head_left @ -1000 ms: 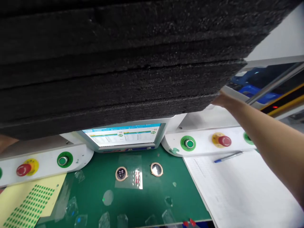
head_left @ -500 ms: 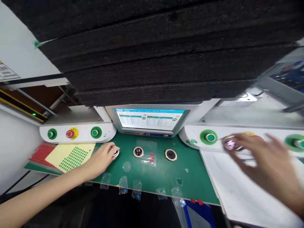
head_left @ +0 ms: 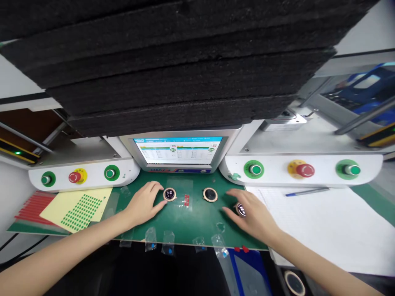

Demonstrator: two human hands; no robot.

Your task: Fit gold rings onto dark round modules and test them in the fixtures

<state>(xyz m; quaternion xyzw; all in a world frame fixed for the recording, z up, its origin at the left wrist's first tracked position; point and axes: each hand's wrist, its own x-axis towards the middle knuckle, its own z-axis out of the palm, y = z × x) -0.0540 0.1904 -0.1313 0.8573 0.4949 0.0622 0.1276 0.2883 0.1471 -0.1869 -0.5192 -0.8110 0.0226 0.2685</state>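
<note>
My left hand (head_left: 144, 206) hovers low over the green mat (head_left: 191, 230), thumb and fingers spread. Just past its fingertips lies a round gold-rimmed watch face (head_left: 169, 194) with a lit dial. My right hand (head_left: 254, 216) is spread at the mat's right side, with a second lit watch face (head_left: 240, 209) partly hidden under it, seemingly lying on the mat. Left of that hand, a dark-screened watch face (head_left: 210, 195) rests apart from the fingers. The spot where my left hand was gripping a watch face is now covered by that hand.
A monitor (head_left: 179, 150) stands behind the mat, between two white panels with green buttons and red emergency stops (head_left: 305, 169). Paper (head_left: 308, 222) with a pen (head_left: 307, 192) lies right. A sheet of green dots (head_left: 82, 211) lies left. Black foam (head_left: 173, 82) hangs overhead.
My right hand has come left from the right-hand panel, bringing a watch face to the mat, and its fingers have spread. My left hand has let go and moved toward the middle watch face.
</note>
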